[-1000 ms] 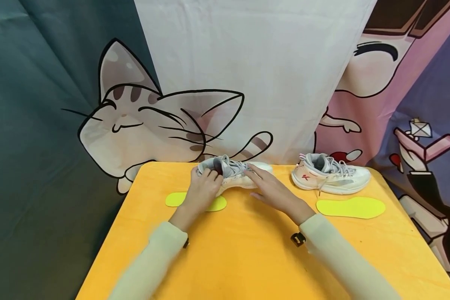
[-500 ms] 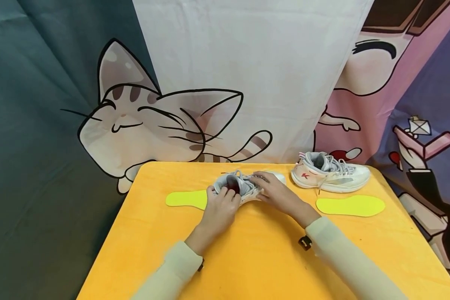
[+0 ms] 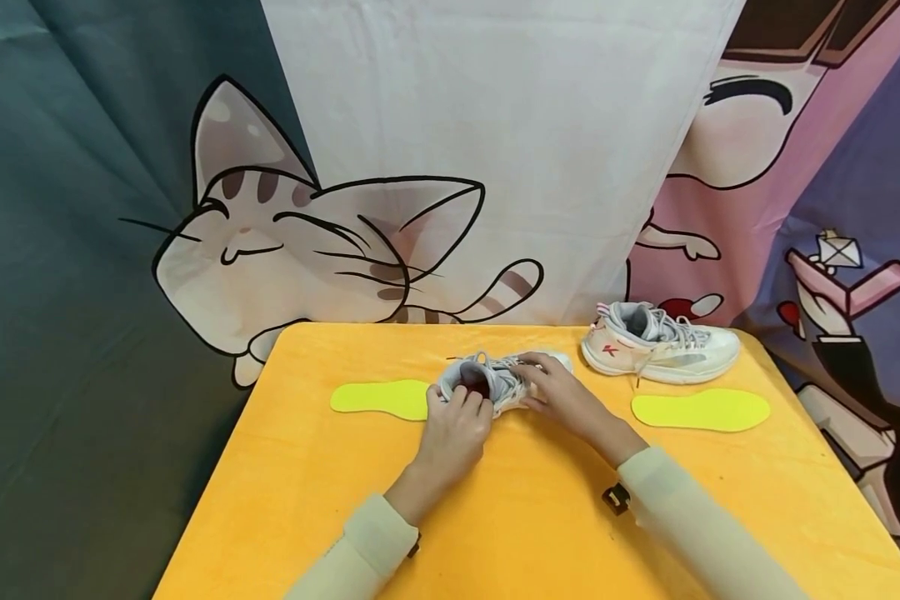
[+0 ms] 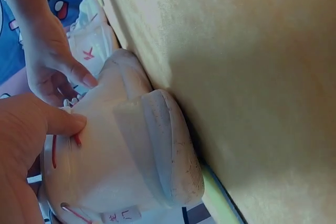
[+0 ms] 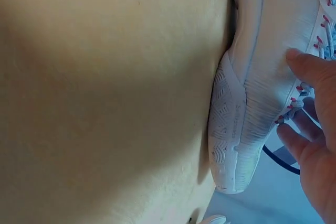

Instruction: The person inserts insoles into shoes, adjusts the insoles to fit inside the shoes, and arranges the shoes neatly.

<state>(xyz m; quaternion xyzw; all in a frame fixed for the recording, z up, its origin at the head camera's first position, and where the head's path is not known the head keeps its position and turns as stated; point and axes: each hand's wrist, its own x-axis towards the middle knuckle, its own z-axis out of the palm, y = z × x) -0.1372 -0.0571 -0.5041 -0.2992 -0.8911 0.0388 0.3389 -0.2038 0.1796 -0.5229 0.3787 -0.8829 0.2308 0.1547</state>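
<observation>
A white lace-up sneaker (image 3: 504,385) stands on the yellow table, toe to the right. My left hand (image 3: 456,429) grips its collar near the heel, fingertips curled into the opening. In the left wrist view the thumb of that hand (image 4: 21,140) presses the outside of the sneaker (image 4: 113,140). My right hand (image 3: 562,396) holds the front part over the laces. Its thumb lies against the side of the sneaker (image 5: 262,87) in the right wrist view, with the fingers by the laces. A yellow-green insole (image 3: 378,398) lies left of the sneaker, its right end partly behind my left hand.
A second white sneaker (image 3: 663,354) stands at the back right, toe also to the right. In front of it lies another yellow-green insole (image 3: 701,410). A printed cloth backdrop (image 3: 525,125) hangs right behind the far edge of the table (image 3: 525,533).
Both hands have brought the sneaker nearer and slightly to the right. My right hand's fingers have settled onto the lace area. The insoles and the other sneaker stay in place.
</observation>
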